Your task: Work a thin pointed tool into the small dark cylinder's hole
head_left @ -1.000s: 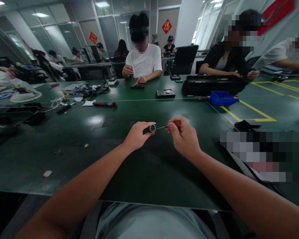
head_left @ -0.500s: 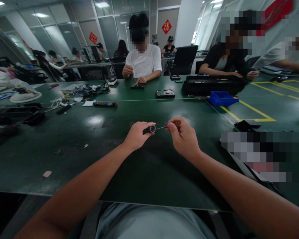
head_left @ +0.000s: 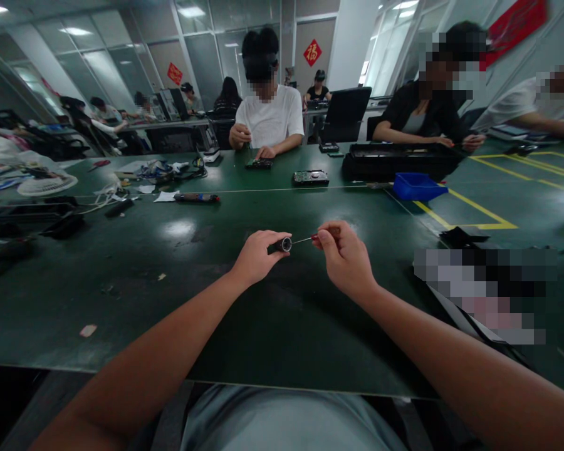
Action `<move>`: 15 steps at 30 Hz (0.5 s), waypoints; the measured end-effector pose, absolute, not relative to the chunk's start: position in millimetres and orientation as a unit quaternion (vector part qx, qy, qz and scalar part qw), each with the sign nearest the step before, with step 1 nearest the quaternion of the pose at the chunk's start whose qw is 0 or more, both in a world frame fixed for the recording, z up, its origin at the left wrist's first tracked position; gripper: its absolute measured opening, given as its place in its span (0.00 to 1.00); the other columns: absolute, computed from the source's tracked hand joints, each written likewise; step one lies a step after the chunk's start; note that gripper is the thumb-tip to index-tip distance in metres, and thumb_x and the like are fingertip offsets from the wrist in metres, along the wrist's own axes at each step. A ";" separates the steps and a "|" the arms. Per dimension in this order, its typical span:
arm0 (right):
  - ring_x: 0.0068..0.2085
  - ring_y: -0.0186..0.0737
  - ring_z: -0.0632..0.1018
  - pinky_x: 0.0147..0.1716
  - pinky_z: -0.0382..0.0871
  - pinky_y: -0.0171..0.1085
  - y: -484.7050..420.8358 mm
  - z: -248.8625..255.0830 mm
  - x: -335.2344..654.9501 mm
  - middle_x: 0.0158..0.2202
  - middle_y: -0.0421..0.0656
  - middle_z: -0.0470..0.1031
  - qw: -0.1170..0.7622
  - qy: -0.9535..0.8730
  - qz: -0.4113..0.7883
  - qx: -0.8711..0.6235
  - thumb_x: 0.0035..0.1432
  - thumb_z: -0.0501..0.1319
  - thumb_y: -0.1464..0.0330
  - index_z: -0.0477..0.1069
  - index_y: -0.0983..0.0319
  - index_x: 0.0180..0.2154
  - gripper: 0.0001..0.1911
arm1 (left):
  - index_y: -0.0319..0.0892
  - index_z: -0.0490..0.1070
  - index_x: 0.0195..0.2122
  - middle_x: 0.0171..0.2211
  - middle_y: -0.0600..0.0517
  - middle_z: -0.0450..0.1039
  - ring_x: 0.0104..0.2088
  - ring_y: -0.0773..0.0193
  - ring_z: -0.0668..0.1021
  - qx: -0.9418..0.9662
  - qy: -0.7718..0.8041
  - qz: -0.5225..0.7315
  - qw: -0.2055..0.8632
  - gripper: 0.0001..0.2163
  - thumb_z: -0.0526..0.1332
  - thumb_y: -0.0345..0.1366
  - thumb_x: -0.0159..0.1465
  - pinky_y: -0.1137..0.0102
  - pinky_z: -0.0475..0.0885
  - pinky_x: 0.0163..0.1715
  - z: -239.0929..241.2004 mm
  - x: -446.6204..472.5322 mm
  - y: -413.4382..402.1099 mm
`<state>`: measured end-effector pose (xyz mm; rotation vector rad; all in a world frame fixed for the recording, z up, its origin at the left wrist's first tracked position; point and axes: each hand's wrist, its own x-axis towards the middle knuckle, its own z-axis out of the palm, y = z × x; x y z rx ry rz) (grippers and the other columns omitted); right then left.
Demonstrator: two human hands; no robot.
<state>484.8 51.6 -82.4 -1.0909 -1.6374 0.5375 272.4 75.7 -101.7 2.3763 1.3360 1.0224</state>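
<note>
Above the green table, my left hand (head_left: 257,258) is closed around a small dark cylinder (head_left: 286,244) with a pale ring at its round end, which faces me. Most of the cylinder is covered by my fingers, so its kind is unclear. My right hand (head_left: 346,258) pinches a screwdriver (head_left: 314,237) by its red handle. The thin metal shaft points left, toward the cylinder's ringed end; whether the tip touches it I cannot tell.
Farther back lie a dark pen-shaped tool (head_left: 197,198), a hard drive (head_left: 311,178) and a blue bin (head_left: 417,186). A long black casing (head_left: 399,161) stands behind the bin. Tangled cables (head_left: 169,169) lie back left. Opposite me, a person (head_left: 270,116) handles a circuit board.
Both hands keep nearly the same pose and grip. The whole view has shifted very slightly.
</note>
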 end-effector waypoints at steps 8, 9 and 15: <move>0.36 0.42 0.81 0.39 0.74 0.43 53.4 -81.9 485.4 0.34 0.43 0.78 0.519 -0.682 0.240 -0.455 0.67 0.55 0.62 0.67 0.58 0.40 0.07 | 0.48 0.75 0.53 0.49 0.51 0.78 0.49 0.57 0.76 0.813 0.459 0.336 0.121 0.18 0.69 0.35 0.62 0.59 0.69 0.51 -102.2 272.2 76.4; 0.37 0.42 0.81 0.39 0.74 0.43 53.5 -81.7 485.4 0.34 0.43 0.78 0.518 -0.684 0.237 -0.455 0.67 0.55 0.62 0.67 0.58 0.40 0.07 | 0.48 0.75 0.53 0.49 0.51 0.78 0.49 0.57 0.76 0.814 0.459 0.335 0.123 0.17 0.68 0.35 0.62 0.59 0.69 0.51 -101.8 272.1 76.3; 0.36 0.42 0.81 0.38 0.74 0.42 51.4 -78.6 485.3 0.34 0.44 0.79 0.516 -0.679 0.246 -0.461 0.68 0.55 0.62 0.67 0.59 0.40 0.08 | 0.47 0.75 0.53 0.49 0.51 0.78 0.49 0.57 0.76 0.814 0.459 0.333 0.125 0.17 0.68 0.34 0.62 0.59 0.68 0.52 -99.8 272.9 74.8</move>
